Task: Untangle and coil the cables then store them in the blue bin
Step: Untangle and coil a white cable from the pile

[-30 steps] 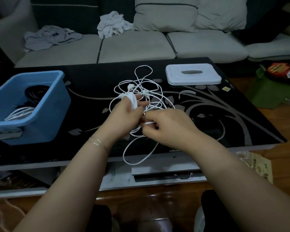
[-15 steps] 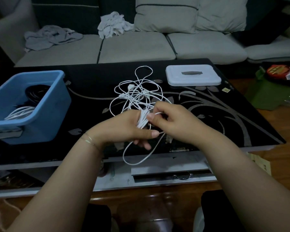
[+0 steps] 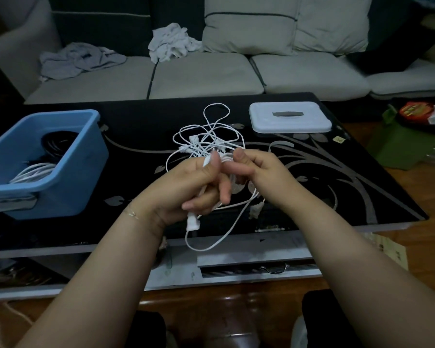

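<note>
A tangle of white cables (image 3: 206, 139) lies on the black glass table (image 3: 362, 192) just beyond my hands. My left hand (image 3: 186, 192) grips a bunch of white strands; a white plug (image 3: 193, 223) and a loop (image 3: 211, 243) hang below it over the table's front edge. My right hand (image 3: 259, 172) pinches strands of the same cable next to my left thumb. The blue bin (image 3: 68, 177) stands at the table's left with coiled black cable (image 3: 57, 144) and coiled white cable (image 3: 33, 172) inside.
A white lid (image 3: 289, 120) lies at the table's back right. Behind the table runs a grey sofa (image 3: 204, 76) with crumpled cloths (image 3: 171, 45). A green box (image 3: 402, 144) sits on the wooden floor to the right. A drawer handle (image 3: 274, 268) shows below the tabletop.
Both hands have lifted slightly and come closer together. My left hand has turned and gathered more strands, and the white plug now dangles under it. The right hand pinches higher, near the left thumb.
</note>
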A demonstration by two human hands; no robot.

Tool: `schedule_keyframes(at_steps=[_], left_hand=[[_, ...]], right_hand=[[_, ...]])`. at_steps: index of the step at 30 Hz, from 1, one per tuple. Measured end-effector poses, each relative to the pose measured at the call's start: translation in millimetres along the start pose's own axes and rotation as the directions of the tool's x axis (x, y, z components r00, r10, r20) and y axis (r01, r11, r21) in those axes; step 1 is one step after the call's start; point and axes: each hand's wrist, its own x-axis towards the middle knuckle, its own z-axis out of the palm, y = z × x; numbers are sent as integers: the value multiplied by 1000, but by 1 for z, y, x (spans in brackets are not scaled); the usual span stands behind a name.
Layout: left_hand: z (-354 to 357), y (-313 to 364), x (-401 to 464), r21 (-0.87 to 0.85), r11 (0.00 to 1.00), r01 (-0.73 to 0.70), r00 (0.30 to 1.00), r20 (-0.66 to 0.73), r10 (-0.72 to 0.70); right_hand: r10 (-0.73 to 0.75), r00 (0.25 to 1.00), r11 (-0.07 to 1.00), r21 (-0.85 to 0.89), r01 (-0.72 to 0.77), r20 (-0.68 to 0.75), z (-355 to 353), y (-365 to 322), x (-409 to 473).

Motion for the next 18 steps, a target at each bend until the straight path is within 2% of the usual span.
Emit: schedule_keyframes(at_steps=[3,5,6,9,11,13,18], left_hand=[[-5,3,4,-324,946,-37,991,110,76],[-11,8,4,-540,840,-46,984,122,132],[-13,9,4,-575,814,-81,983,90,161],[-14,14,0,-482,846,-228,973,-132,187],[-14,17,-3,-372,875,-310,929,-316,195],[-13,20,-4,-308,886,-346,884,-423,199],[-15,19,-4,-159,921,-356,800,-562,212]], right_hand=[[78,997,995,-59,-78,-12,2,10,4],[114,993,978,-175,-115,-17,6,17,6],[109,994,969,-219,-111,-19,9,22,7],[83,992,963,-247,-105,-97,16,30,9],[86,978,963,-236,-130,-188,21,29,10],[56,974,953,-279,-118,-219,27,25,8],[-42,998,816,-574,60,44,48,2,-10]])
